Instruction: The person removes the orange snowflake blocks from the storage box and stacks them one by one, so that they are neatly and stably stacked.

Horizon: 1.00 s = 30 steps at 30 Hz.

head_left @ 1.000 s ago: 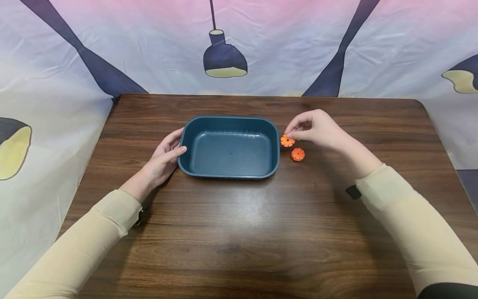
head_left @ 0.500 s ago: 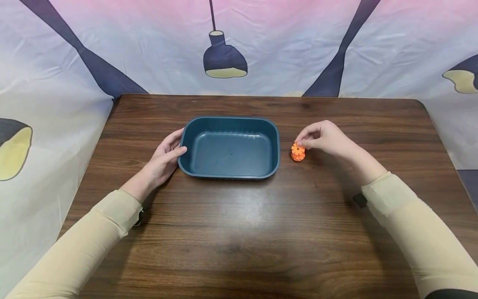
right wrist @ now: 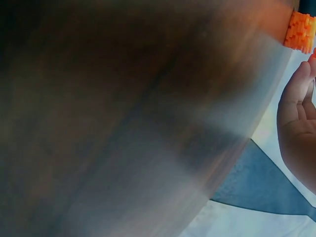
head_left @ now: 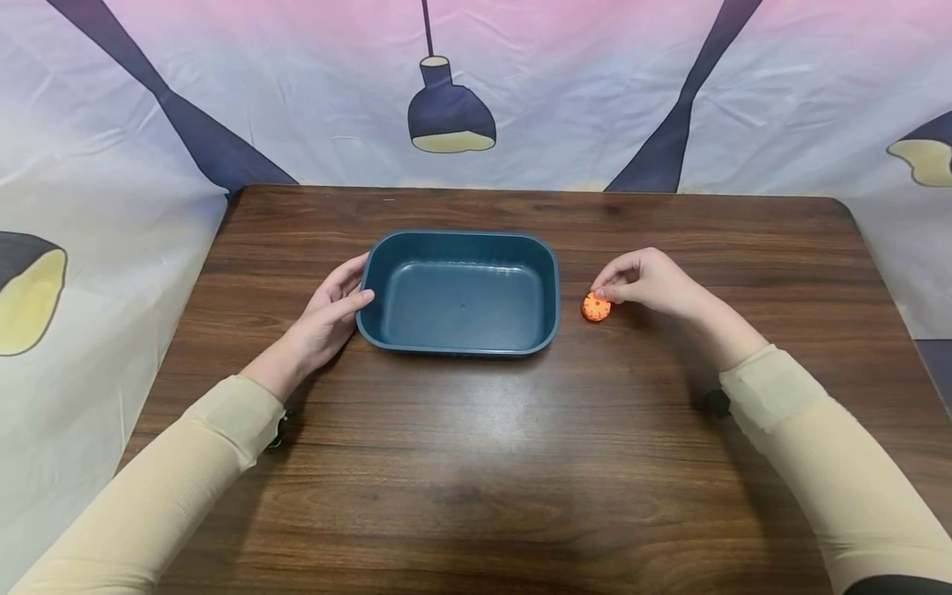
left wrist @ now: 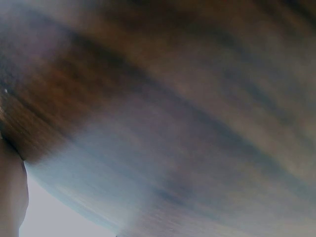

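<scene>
A dark teal plastic tub [head_left: 461,330] rests on the table in the head view. At its left end my left hand [head_left: 323,318] grips the wall, thumb over the rim and fingers along the outside. To the right of the tub stands a small stack of orange notched discs [right wrist: 299,32], its layers visible in the right wrist view. My right hand [head_left: 650,283] pinches an orange notched disc [head_left: 596,304] between thumb and fingertips, over the stack in the head view. A narrow gap shows between that disc and the stack in the right wrist view.
The dark wood table [head_left: 476,487] extends around the tub, with its far edge just behind. A printed cloth [head_left: 550,99] with lamp shapes hangs beyond that edge. The left wrist view is mostly blurred tabletop.
My right hand has brought the pinched disc from beside the tub rightward and down over the stack. The left hand and the tub have stayed in place.
</scene>
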Tool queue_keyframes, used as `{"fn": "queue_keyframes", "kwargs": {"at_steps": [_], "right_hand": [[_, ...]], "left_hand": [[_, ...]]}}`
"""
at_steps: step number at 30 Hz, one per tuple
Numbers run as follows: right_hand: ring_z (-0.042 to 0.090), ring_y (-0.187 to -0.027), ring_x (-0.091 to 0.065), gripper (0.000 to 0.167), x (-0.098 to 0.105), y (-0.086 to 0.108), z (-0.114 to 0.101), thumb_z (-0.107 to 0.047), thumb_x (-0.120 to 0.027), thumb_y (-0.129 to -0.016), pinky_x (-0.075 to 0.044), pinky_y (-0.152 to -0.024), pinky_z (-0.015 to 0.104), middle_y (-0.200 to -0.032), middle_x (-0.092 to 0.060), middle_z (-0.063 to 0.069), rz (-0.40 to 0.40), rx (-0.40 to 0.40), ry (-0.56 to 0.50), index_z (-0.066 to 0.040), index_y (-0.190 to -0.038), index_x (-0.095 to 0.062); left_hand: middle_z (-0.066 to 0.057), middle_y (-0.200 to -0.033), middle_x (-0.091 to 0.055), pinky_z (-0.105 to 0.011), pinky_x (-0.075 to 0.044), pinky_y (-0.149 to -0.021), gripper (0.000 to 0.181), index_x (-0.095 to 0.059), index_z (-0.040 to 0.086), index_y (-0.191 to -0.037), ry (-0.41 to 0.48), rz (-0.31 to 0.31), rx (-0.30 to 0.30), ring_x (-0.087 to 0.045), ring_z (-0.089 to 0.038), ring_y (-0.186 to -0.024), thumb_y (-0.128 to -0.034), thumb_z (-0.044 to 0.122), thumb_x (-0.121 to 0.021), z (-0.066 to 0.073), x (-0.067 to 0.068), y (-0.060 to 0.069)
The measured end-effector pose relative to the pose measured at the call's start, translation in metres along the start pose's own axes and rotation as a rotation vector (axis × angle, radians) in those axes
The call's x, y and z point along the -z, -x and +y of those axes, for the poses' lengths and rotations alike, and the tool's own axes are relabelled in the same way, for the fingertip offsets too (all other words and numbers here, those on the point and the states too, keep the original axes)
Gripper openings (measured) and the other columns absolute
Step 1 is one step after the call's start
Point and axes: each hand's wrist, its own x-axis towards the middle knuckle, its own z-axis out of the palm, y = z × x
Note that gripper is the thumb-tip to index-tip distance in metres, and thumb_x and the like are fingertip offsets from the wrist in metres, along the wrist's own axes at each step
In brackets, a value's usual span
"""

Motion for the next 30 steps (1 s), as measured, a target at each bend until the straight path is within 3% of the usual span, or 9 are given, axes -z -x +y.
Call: {"fn": "queue_keyframes", "kwargs": {"at_steps": [19,25,30], "right_hand": [[0.004,-0.075,-0.061,0.014,-0.001,0.003,0.007,-0.006,-0.08,-0.095,-0.049,-0.07,0.018,-0.098,-0.08,0.007,0.003,0.015,0.031,-0.001,-0.108,-0.081],[0.0,-0.078,-0.067,0.017,0.002,0.007,0.004,-0.007,-0.079,-0.096,-0.051,-0.073,0.016,-0.101,-0.081,0.008,0.047,0.035,0.009,0.0,-0.111,-0.08],[0.001,-0.079,-0.067,0.02,0.006,0.016,0.0,-0.009,-0.082,-0.094,-0.052,-0.076,0.014,-0.094,-0.079,-0.001,0.111,0.053,0.003,-0.001,-0.112,-0.08]], "left_hand": [[0.012,-0.148,-0.052,-0.015,-0.047,-0.107,0.05,-0.045,0.018,-0.155,0.001,-0.009,0.006,-0.052,0.0,-0.135,-0.1084,0.0,-0.051,-0.002,0.001,0.002],[0.012,-0.148,-0.052,-0.015,-0.048,-0.106,0.05,-0.045,0.018,-0.155,0.007,-0.008,0.007,-0.051,-0.001,-0.136,-0.1085,0.0,-0.051,-0.003,0.002,0.003],[0.01,-0.153,-0.048,-0.015,-0.046,-0.108,0.054,-0.039,0.015,-0.161,-0.007,-0.016,0.034,-0.049,0.0,-0.137,-0.1092,0.003,-0.05,0.0,0.003,0.006]]}}
